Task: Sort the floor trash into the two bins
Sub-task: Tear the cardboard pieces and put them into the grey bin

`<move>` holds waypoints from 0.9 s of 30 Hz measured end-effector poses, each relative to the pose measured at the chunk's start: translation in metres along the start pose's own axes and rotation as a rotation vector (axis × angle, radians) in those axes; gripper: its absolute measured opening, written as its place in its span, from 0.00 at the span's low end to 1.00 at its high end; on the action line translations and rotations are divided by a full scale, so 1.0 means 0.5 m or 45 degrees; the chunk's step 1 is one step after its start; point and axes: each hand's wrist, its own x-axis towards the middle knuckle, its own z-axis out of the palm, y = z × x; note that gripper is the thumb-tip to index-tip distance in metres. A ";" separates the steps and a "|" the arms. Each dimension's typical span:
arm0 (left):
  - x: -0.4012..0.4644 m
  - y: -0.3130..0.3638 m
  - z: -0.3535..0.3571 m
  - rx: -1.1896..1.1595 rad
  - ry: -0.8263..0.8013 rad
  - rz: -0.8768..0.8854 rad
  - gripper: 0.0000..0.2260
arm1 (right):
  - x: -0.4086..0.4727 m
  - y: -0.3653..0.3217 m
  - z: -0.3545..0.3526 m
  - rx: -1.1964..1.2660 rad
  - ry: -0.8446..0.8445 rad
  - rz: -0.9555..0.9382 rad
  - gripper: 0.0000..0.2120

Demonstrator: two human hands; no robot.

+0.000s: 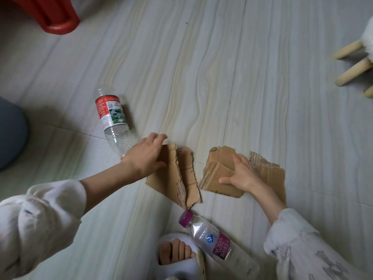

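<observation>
Two torn brown cardboard pieces lie on the pale floor. My left hand (145, 153) rests on the upper left edge of the left cardboard piece (179, 178), fingers curled over its edge and thumb on top. My right hand (243, 174) presses on the right cardboard piece (219, 176), gripping its folded top layer. An empty clear bottle with a red and green label (112, 116) lies just left of my left hand. Another clear bottle with a purple cap and purple label (214, 241) lies near my foot at the bottom.
A red plastic stool (50, 15) stands at the top left. A grey-blue rounded container (10, 132) sits at the left edge. Wooden legs of a fluffy white stool (355, 63) show at the right. My slippered foot (177, 253) is at the bottom centre.
</observation>
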 end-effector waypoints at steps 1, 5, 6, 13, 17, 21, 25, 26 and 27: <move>0.012 0.008 -0.001 0.164 -0.018 0.105 0.36 | 0.009 0.001 0.001 0.019 -0.001 0.034 0.53; 0.054 0.024 0.018 0.775 -0.132 0.361 0.43 | 0.031 -0.014 0.004 0.001 0.014 0.068 0.55; 0.061 0.028 0.026 0.848 -0.164 0.409 0.44 | 0.034 -0.018 0.005 0.003 0.023 0.079 0.55; 0.081 0.044 0.040 0.986 -0.356 0.524 0.46 | 0.054 -0.030 0.002 -0.003 0.002 0.252 0.60; 0.060 0.021 0.040 0.878 -0.335 0.488 0.42 | 0.052 -0.037 0.005 -0.034 0.005 0.314 0.56; 0.041 0.006 0.021 0.606 -0.340 0.423 0.33 | 0.031 -0.058 0.016 -0.100 0.125 0.233 0.49; 0.014 -0.016 0.002 0.468 -0.380 0.282 0.26 | 0.012 -0.060 0.028 -0.155 0.184 0.053 0.40; 0.005 -0.023 -0.007 0.426 -0.392 0.246 0.25 | 0.003 -0.061 0.033 -0.156 0.202 0.002 0.35; -0.001 -0.028 -0.014 0.369 -0.407 0.216 0.24 | -0.006 -0.062 0.037 -0.171 0.226 -0.032 0.30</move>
